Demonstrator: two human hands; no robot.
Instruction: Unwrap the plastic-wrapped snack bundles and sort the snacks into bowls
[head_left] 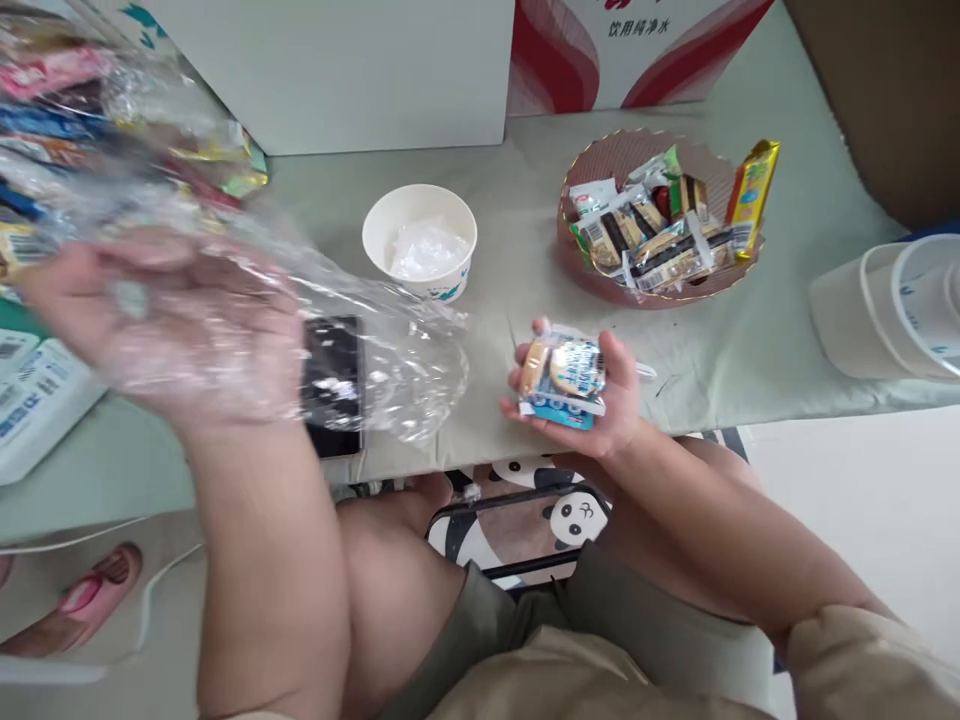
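Note:
My left hand (pixel 202 330), smeared by motion, has curled fingers gripping a clear plastic bag (pixel 405 370). The bag's film spreads over the hand and trails right, above a dark phone (pixel 334 375). Palm up near the table's front edge, my right hand (pixel 619 400) holds a small packet of biscuits (pixel 570 368) with a blue and clear wrapper, its fingers curled around the edges. Beyond that hand stands a pink ribbed bowl (pixel 592 278) of wrapped snacks, a yellow packet (pixel 752 200) leaning on its rim. Between the hands, farther back, a white paper cup (pixel 379 240) contains crumpled clear plastic.
White and red cartons (pixel 360 80) stand along the back. Several colourful snack packets (pixel 52 130) fill the far left, above a white bottle-like container (pixel 45 400). White cups or tubs (pixel 855 310) lie at the right edge. A panda-patterned item (pixel 525 520) is below the table edge.

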